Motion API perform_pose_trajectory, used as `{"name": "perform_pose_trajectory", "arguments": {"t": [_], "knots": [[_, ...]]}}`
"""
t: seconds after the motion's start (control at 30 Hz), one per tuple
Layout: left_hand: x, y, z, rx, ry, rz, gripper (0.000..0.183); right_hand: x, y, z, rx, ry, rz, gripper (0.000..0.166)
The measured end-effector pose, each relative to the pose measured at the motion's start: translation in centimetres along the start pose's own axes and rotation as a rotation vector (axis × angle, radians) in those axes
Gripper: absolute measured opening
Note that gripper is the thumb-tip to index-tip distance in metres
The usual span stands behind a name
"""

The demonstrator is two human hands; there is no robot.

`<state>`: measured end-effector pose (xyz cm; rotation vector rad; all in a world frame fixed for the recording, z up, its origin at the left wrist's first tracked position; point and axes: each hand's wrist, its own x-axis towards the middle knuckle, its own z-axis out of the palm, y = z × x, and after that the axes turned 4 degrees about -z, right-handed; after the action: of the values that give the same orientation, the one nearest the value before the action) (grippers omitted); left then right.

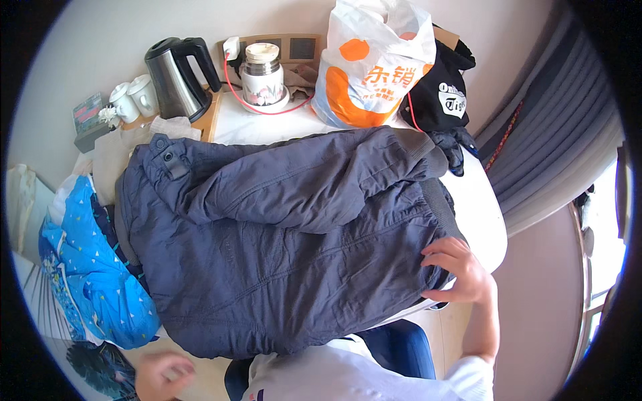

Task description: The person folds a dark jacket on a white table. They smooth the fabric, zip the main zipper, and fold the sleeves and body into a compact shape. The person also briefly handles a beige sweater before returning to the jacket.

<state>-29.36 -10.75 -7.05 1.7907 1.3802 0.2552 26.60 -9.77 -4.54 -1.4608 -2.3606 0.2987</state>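
Observation:
A dark grey padded jacket (pixel 301 255) lies spread across a white table, one sleeve folded over its upper part and its ribbed hem towards the right. My right hand (pixel 459 270) rests at the jacket's lower right, near the hem, with fingers apart; whether it grips any fabric is not visible. Off the jacket's lower left edge, my left hand (pixel 164 375) is in the air, blurred, with its fingers curved and nothing seen in it. Bright blue patterned fabric (pixel 95 270) lies bunched beside the jacket's left side.
Along the wall stand white lidded mugs (pixel 134 99), a steel electric kettle (pixel 179 77), a flowered food flask (pixel 262 77), a white and orange plastic bag (pixel 373 70) and a black bag (pixel 439 85). Dark gloves (pixel 454 145) lie near the right edge. A grey curtain (pixel 556 125) hangs beyond.

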Motion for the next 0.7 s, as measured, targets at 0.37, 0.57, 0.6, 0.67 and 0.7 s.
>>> {"name": "perform_pose_trajectory", "arguments": {"t": [0.37, 0.57, 0.6, 0.67, 0.7], "knots": [[4.0, -8.0, 14.7, -0.569, 0.059, -0.470, 0.084, -3.7, 2.5, 5.0, -0.074, 0.321, 0.134, 0.036], [1.2, -6.6, 7.6, -1.125, 0.192, 0.117, 0.071, 0.4, 5.8, 1.5, -0.010, 0.274, 0.182, 0.013], [1.5, -6.8, 7.1, -1.286, 0.234, 0.279, 0.064, 2.0, 5.8, 0.6, -0.049, 0.218, 0.234, 0.013], [3.6, 0.5, 3.8, -1.509, 0.347, 0.206, 0.049, 5.9, 6.2, 0.1, -0.146, 0.182, 0.227, 0.014], [5.6, 4.3, 2.6, -1.577, 0.360, 0.136, 0.043, 7.0, 7.0, 0.4, -0.229, 0.204, 0.192, 0.014]]}}
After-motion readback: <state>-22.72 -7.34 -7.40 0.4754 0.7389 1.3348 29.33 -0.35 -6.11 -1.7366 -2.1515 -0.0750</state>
